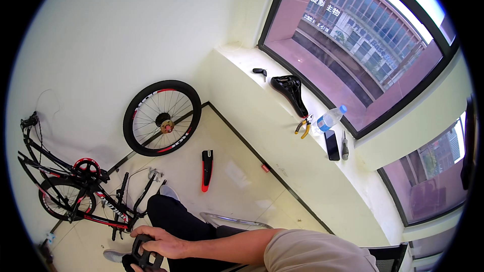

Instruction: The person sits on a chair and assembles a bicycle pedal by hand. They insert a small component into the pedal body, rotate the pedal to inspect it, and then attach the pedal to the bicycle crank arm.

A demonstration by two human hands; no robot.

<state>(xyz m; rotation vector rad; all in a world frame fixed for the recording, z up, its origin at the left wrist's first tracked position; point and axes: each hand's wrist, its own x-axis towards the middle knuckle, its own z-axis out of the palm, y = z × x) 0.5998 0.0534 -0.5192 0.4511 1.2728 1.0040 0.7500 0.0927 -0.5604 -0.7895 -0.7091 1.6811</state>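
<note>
My right hand (164, 243) is closed on a black bicycle pedal (136, 246) with an open, cage-like frame, low in the view above my lap. A sliver of skin at the lower edge, under the pedal, appears to be my left hand (135, 268); the picture cuts off the rest, so its grip does not show. Left of my knee, a black and red bicycle frame (108, 199) lies on the floor against the wall, its chainring (86, 167) facing up. A loose wheel (162, 118) with a rear sprocket leans on the wall.
A black and red mudguard-like piece (207, 170) lies on the floor. Along the window ledge are a saddle (288, 90), a small black part (260, 73), yellow-handled pliers (303, 127), a water bottle (328, 120), a phone (331, 145) and a screwdriver (345, 148). A metal chair tube (237, 219) stands beside my leg.
</note>
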